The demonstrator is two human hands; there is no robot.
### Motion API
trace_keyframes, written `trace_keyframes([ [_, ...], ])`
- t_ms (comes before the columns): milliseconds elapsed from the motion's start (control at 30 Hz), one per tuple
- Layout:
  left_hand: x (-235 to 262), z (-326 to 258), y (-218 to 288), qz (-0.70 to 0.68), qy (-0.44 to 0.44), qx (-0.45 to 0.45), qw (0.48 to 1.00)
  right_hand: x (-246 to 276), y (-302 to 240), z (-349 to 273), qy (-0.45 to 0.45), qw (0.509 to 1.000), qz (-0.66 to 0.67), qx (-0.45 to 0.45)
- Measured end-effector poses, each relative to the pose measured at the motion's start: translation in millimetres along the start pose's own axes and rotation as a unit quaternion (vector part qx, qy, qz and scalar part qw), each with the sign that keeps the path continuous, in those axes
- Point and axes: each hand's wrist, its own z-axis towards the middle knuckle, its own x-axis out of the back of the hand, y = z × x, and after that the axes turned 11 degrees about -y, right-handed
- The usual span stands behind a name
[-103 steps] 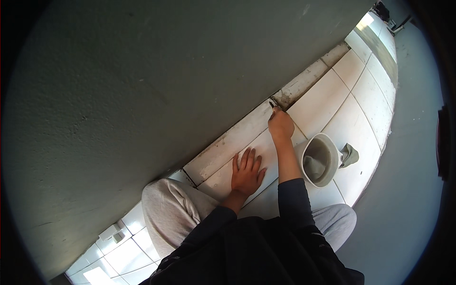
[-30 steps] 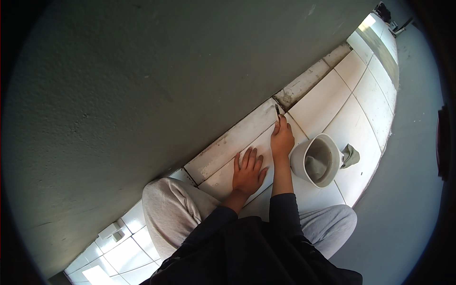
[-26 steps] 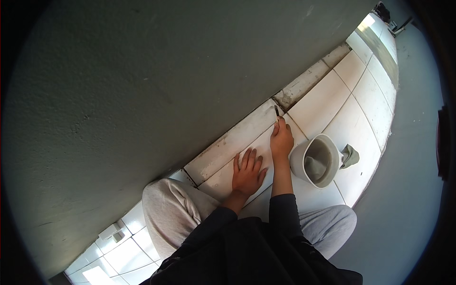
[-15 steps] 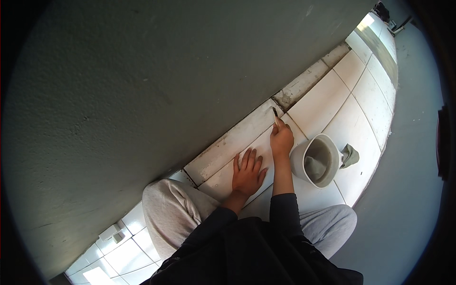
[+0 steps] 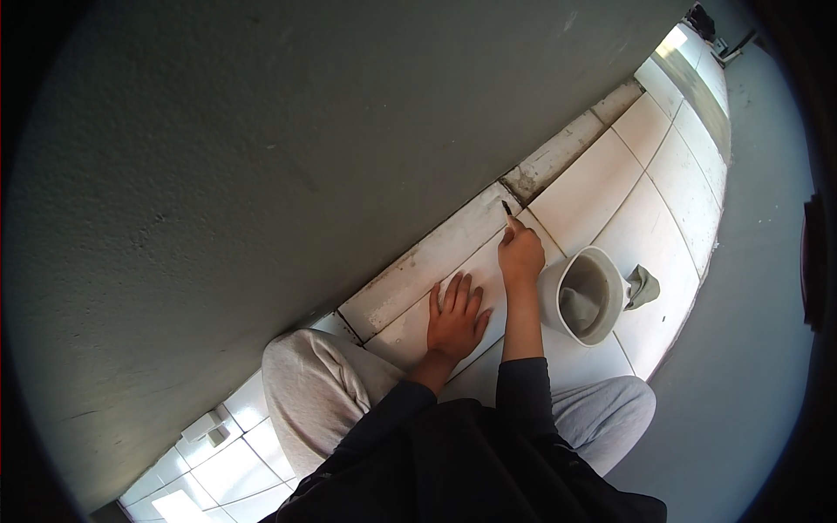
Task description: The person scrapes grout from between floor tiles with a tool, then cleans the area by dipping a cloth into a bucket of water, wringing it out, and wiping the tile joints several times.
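My right hand (image 5: 522, 255) is closed around a slim brush-like tool (image 5: 506, 209) with a pale handle and a dark tip. That tip rests on or just above the white skirting tile (image 5: 436, 253), close to its far end; the exact contact cannot be made out. My left hand (image 5: 456, 321) lies flat with fingers spread on the white floor tile (image 5: 397, 338) alongside the skirting. Right of my right forearm stands a pale bucket (image 5: 547, 301) with greyish water and a light cloth (image 5: 576, 307) inside. A grey-green cloth (image 5: 643, 288) sits at its right side.
A dark grey wall (image 5: 261, 174) runs along the left, and a bluish-grey wall (image 5: 758, 288) borders the right. Farther along, another skirting stretch (image 5: 558, 157) is stained. By my left knee lies a small white object (image 5: 206, 428). Dark items (image 5: 700, 21) are at the far end.
My right hand and the tool's tip have shifted very slightly toward me and to the right. My left hand stays in place.
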Motion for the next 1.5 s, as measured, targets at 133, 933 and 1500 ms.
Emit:
trace_keyframes([
  [133, 0.8, 0.9, -0.3, 0.002, 0.003, -0.002, 1.000, 3.8, -5.2, 11.5, -0.021, 1.000, -0.019, -0.014],
  [933, 2.1, 2.9, -0.3, 0.006, 0.017, -0.002, 1.000, 26.2, -12.5, 27.6, -0.043, 0.998, -0.035, -0.027],
  [1500, 1.9, 0.5, -0.3, 0.007, 0.012, -0.001, 1.000, 21.6, -8.4, 26.7, -0.039, 0.999, -0.025, -0.016],
])
